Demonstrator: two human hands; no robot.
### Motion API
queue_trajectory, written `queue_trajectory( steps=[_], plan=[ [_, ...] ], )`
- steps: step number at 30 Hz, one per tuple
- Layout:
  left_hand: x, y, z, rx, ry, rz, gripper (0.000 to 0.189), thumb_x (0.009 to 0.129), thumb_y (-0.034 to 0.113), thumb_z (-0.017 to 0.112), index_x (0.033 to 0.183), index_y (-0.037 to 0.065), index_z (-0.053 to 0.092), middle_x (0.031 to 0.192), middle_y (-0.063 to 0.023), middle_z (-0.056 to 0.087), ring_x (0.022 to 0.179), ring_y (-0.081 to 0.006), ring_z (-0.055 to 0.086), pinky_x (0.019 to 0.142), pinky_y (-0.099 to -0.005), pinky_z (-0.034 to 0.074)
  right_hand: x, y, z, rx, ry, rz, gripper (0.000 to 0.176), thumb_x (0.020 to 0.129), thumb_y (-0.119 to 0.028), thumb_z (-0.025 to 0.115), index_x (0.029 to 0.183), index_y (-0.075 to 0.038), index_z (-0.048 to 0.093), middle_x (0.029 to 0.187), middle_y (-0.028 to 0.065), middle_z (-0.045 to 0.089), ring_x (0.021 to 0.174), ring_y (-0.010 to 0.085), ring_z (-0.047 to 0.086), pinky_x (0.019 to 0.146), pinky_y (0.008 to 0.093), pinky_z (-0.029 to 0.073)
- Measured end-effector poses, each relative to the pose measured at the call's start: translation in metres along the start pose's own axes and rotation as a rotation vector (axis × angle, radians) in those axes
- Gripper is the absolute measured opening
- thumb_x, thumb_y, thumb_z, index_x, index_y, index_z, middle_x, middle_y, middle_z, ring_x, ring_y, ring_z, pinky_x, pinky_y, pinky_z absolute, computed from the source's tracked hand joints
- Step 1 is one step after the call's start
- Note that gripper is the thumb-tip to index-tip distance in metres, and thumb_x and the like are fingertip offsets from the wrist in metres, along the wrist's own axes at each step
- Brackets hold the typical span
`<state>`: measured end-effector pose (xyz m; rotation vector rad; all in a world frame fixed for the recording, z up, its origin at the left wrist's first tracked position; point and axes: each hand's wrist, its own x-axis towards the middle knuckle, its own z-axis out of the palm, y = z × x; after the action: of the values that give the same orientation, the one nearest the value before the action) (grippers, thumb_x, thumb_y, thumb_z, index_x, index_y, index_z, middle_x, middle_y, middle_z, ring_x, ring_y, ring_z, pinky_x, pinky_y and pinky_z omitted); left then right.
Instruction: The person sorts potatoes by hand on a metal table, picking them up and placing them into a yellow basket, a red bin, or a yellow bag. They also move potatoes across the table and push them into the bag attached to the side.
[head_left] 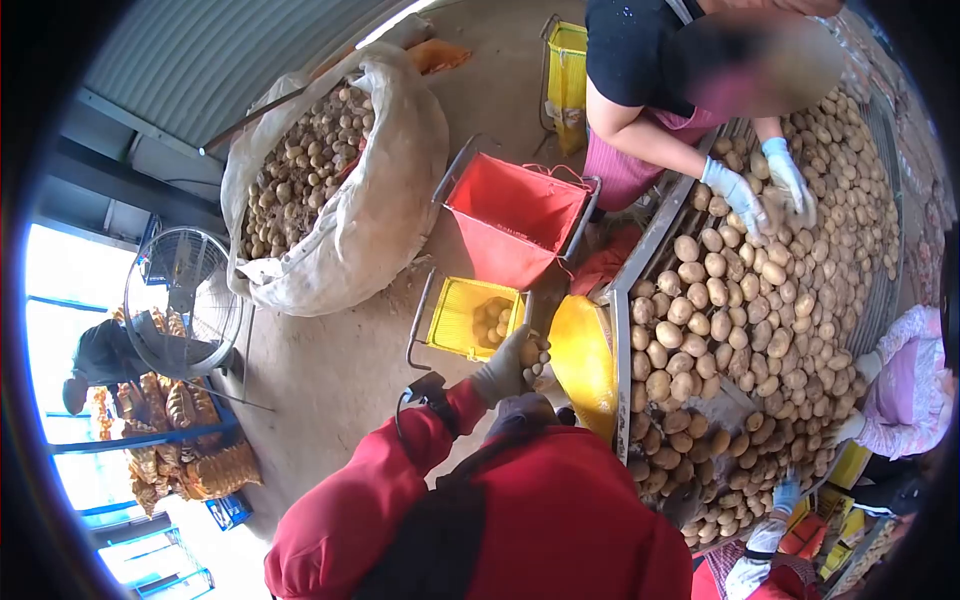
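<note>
My left hand [508, 372], in a grey glove, is closed on several small potatoes [537, 358] beside the yellow basket [458, 310]. More potatoes lie in that basket. To the right, a slatted sorting table [622, 360] bears a wide spread of potatoes [760, 325]. A dark, blurred shape near the table's lower left edge may be my right hand; its fingers cannot be made out.
A red basket [510, 215] stands beyond the yellow one. A large white sack [390, 215] of potatoes is at the upper left, near a fan [185, 300]. Across the table, a person's gloved hands [760, 190] touch potatoes; other people are at the right edge.
</note>
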<state>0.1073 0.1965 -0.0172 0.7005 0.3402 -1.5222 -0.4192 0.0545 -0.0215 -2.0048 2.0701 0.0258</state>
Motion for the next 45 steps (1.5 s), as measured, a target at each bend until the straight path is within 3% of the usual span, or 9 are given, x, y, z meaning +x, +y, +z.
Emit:
queue_trajectory(
  steps=[9,13,23,24,27,28,29,32,45],
  plan=[
    [0.083,0.140,-0.024,0.159,0.230,0.561,0.053,0.102,0.055,0.062,0.132,0.011,0.061,0.130,-0.0121,0.061,0.121,-0.0344,0.062,0.100,-0.0456,0.054,0.009,-0.027,-0.021,0.055,0.335,-0.213,0.038,0.103,-0.028,0.052,0.131,-0.007,0.067,0.147,0.0262,0.054,0.133,0.0485,0.053,0.109,0.0542,0.047],
    [0.124,0.054,0.022,1.456,0.242,1.017,0.041,0.102,0.039,0.062,0.128,0.008,0.065,0.118,-0.0181,0.071,0.108,-0.0352,0.070,0.093,-0.0444,0.057,0.018,-0.162,-0.069,0.114,0.278,-0.448,0.042,0.103,-0.028,0.051,0.137,-0.005,0.063,0.151,0.0250,0.052,0.142,0.0461,0.045,0.115,0.0575,0.040],
    [0.137,-0.069,0.181,2.038,-0.245,1.444,0.039,0.085,0.017,0.068,0.120,0.001,0.064,0.122,-0.0231,0.065,0.117,-0.0407,0.064,0.095,-0.0497,0.053,0.031,-0.216,0.004,-0.102,0.229,-1.080,0.040,0.098,-0.027,0.057,0.133,-0.010,0.066,0.149,0.0148,0.058,0.144,0.0412,0.046,0.120,0.0639,0.029],
    [0.150,-0.064,0.193,2.216,-0.324,0.724,0.044,0.091,0.025,0.066,0.125,-0.002,0.062,0.119,-0.0224,0.066,0.110,-0.0390,0.069,0.090,-0.0493,0.057,0.023,-0.186,0.007,-0.097,0.203,-1.052,0.038,0.098,-0.027,0.058,0.130,-0.010,0.068,0.147,0.0140,0.059,0.141,0.0405,0.050,0.120,0.0647,0.029],
    [0.149,-0.065,0.203,2.546,-0.323,0.282,0.051,0.078,0.028,0.079,0.117,-0.002,0.066,0.109,-0.0212,0.067,0.095,-0.0358,0.069,0.081,-0.0469,0.057,0.000,-0.135,-0.004,-0.151,-0.180,-0.979,0.046,0.089,-0.032,0.065,0.131,-0.014,0.065,0.142,0.0105,0.061,0.145,0.0346,0.044,0.121,0.0606,0.030],
    [0.159,-0.071,0.176,2.497,-0.430,0.850,0.051,0.082,0.033,0.076,0.118,-0.001,0.066,0.113,-0.0227,0.065,0.105,-0.0359,0.066,0.087,-0.0494,0.055,-0.018,-0.113,-0.009,-0.129,-0.072,-0.861,0.048,0.088,-0.033,0.066,0.132,-0.015,0.064,0.143,0.0067,0.062,0.144,0.0316,0.045,0.120,0.0584,0.030],
    [0.143,-0.077,0.209,2.595,-0.350,0.606,0.028,0.083,0.033,0.072,0.094,0.007,0.074,0.085,-0.0138,0.068,0.075,-0.0326,0.066,0.068,-0.0468,0.054,-0.025,-0.108,-0.022,-0.021,-0.066,-0.769,0.050,0.087,-0.034,0.068,0.133,-0.017,0.063,0.145,0.0047,0.062,0.143,0.0308,0.047,0.121,0.0581,0.028],
    [0.156,-0.073,0.167,2.152,-0.323,1.156,0.066,0.096,0.032,0.062,0.153,0.003,0.046,0.156,-0.0237,0.047,0.140,-0.0440,0.047,0.115,-0.0544,0.037,-0.028,-0.084,-0.040,0.069,0.086,-0.680,0.055,0.085,-0.035,0.072,0.136,-0.017,0.063,0.136,0.0061,0.065,0.133,0.0317,0.054,0.116,0.0569,0.033],
    [0.151,-0.081,0.182,2.333,-0.286,1.096,0.060,0.101,0.035,0.059,0.151,0.004,0.049,0.155,-0.0197,0.051,0.141,-0.0400,0.049,0.116,-0.0525,0.038,0.054,-0.103,-0.075,0.279,0.439,-0.439,0.028,0.084,-0.023,0.072,0.112,-0.018,0.070,0.118,0.0049,0.069,0.111,0.0285,0.065,0.095,0.0485,0.049]
  ],
)
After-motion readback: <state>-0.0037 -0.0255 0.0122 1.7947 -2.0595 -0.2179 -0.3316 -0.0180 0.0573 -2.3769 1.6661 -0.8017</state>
